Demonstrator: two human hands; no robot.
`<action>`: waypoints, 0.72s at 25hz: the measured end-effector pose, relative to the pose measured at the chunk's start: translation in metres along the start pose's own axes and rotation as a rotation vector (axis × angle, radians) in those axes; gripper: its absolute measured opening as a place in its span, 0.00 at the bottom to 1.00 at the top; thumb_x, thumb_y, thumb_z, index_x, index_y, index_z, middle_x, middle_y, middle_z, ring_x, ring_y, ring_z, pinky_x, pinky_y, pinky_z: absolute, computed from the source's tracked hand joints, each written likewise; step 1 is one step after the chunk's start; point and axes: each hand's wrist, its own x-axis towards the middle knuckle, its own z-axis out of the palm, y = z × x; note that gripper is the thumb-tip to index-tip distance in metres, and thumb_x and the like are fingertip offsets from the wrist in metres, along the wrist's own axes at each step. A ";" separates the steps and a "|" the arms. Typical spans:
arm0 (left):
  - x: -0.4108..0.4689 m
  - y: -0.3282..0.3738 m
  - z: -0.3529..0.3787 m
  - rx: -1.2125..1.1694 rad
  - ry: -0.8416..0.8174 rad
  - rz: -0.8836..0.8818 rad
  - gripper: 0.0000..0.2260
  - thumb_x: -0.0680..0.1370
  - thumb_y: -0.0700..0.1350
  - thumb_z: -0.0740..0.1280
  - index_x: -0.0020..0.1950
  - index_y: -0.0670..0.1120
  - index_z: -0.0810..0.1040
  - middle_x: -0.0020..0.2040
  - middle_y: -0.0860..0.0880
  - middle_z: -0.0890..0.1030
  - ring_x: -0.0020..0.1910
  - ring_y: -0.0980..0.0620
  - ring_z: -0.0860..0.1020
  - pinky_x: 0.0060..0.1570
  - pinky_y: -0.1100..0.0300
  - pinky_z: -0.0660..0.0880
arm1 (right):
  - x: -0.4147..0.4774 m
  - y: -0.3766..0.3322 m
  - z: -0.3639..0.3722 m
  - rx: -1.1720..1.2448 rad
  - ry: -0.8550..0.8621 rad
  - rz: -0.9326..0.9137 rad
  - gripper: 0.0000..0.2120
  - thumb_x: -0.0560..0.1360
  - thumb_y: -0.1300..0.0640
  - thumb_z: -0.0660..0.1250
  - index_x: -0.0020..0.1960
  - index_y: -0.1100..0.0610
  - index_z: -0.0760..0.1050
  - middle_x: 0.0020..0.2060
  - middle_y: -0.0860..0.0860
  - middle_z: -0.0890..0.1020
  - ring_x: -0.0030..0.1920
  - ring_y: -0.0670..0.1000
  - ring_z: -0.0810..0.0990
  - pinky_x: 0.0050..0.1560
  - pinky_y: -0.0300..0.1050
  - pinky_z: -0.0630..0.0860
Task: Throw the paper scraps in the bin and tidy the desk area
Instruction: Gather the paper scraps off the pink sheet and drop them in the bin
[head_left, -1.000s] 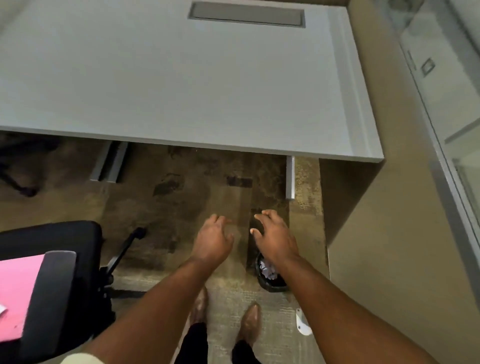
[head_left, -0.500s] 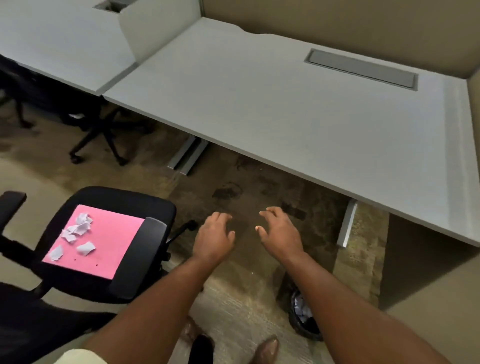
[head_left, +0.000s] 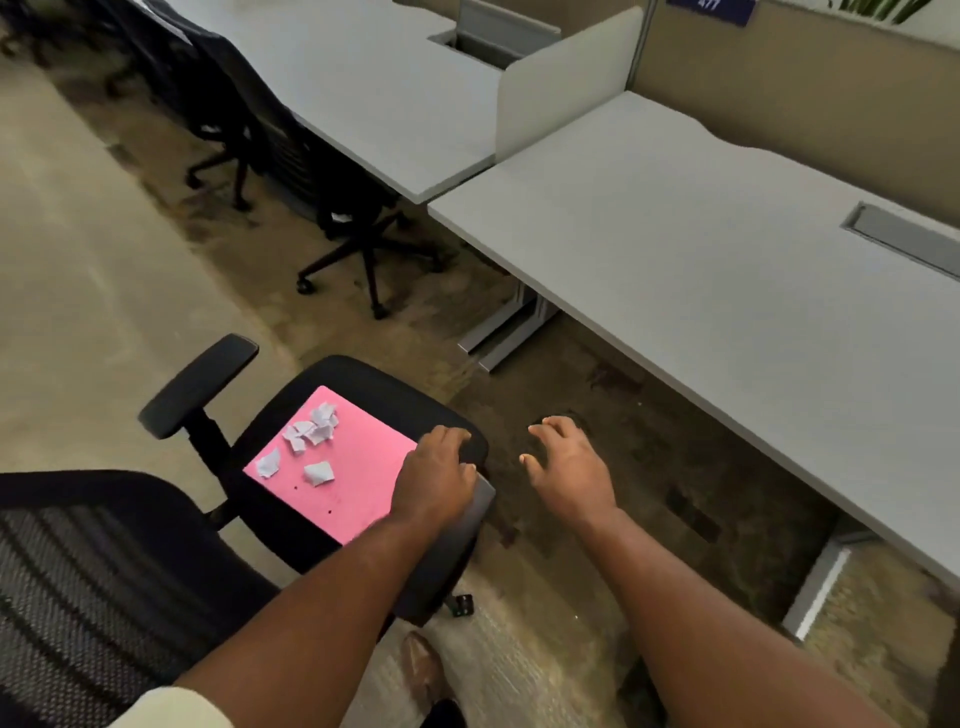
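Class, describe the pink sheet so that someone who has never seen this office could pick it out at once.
Find the black office chair nearest the camera, pulled out from the grey desk. The pink sheet lies flat on its seat, by the left hand. It is the only bright pink thing here, with white paper scraps scattered on it.

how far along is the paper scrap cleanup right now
Done: the desk top shows no scraps. In hand: nothing; the left hand and right hand are both open and empty. Left: white paper scraps lie on the pink sheet on the chair seat. No bin is in view.
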 end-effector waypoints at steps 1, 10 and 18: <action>0.007 -0.015 -0.011 0.009 0.016 -0.014 0.21 0.76 0.48 0.70 0.68 0.52 0.72 0.65 0.52 0.76 0.63 0.52 0.75 0.60 0.56 0.76 | 0.011 -0.017 0.005 0.002 -0.010 -0.010 0.23 0.78 0.46 0.67 0.72 0.49 0.71 0.72 0.47 0.69 0.69 0.50 0.71 0.65 0.51 0.76; 0.036 -0.126 -0.074 0.023 0.114 -0.226 0.23 0.78 0.51 0.68 0.71 0.51 0.69 0.70 0.49 0.73 0.68 0.49 0.73 0.64 0.52 0.74 | 0.088 -0.140 0.059 -0.071 -0.087 -0.134 0.28 0.78 0.47 0.68 0.75 0.51 0.67 0.72 0.49 0.71 0.71 0.52 0.70 0.70 0.52 0.71; 0.025 -0.222 -0.087 0.056 0.168 -0.502 0.33 0.76 0.53 0.68 0.78 0.48 0.59 0.78 0.46 0.62 0.76 0.46 0.62 0.72 0.46 0.65 | 0.139 -0.211 0.137 -0.123 -0.294 -0.333 0.33 0.77 0.43 0.68 0.77 0.49 0.61 0.76 0.49 0.66 0.76 0.53 0.64 0.74 0.59 0.66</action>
